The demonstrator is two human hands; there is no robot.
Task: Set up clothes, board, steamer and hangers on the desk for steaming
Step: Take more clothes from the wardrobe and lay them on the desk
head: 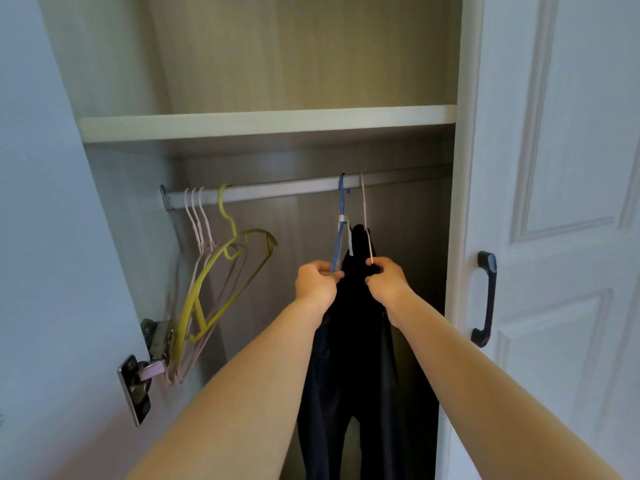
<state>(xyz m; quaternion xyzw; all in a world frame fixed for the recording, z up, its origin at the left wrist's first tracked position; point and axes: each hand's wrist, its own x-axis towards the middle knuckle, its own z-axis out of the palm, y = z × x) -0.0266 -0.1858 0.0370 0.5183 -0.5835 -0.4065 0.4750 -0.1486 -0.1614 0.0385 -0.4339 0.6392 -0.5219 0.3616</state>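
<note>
Inside the wardrobe (145,237), dark clothes (356,341) hung from the rail (277,190) on a blue hanger (341,223) and a pink hanger (365,220). The left hand (317,282) pinched the blue hanger's arm, and the right hand (388,280) pinched the pink one, fingers curled at the garment's top. Spare hangers (221,271) hung at the rail's left end.
</note>
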